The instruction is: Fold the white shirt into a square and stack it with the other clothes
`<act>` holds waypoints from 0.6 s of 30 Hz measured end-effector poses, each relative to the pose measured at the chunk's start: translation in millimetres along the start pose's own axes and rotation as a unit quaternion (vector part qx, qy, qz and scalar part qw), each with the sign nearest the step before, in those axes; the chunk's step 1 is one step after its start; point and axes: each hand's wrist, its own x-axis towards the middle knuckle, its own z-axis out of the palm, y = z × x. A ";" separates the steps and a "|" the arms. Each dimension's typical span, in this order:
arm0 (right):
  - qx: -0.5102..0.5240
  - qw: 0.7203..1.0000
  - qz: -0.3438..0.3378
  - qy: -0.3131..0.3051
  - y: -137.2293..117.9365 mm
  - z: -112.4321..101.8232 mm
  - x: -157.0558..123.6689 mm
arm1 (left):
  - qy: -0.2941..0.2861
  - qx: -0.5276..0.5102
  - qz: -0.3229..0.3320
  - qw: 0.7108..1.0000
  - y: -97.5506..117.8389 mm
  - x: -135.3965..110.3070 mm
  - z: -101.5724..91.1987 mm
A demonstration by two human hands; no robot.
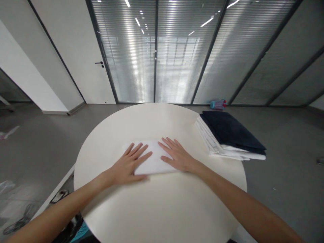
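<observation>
A flat white folded cloth point(154, 162) lies in the middle of the round white table point(162, 209). My left hand point(129, 165) rests on its left side with the fingers spread and the thumb along the near edge. On the right side of the cloth lies my right hand point(177, 157), also flat with its fingers apart. Neither hand grips anything. Parts of the cloth are hidden beneath both palms.
At the table's right edge sits a stack of folded white cloths point(210, 141) with dark navy cloths point(233, 130) on top, overhanging the rim. A blue and pink package point(218, 104) lies on the floor near the glass partition point(174, 77). Cables point(19, 222) lie at lower left.
</observation>
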 end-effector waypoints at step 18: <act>0.251 0.955 0.154 -0.021 -7.1 -28.8 -16.1 | 0.183 0.236 0.165 0.940 4.0 -9.1 -18.6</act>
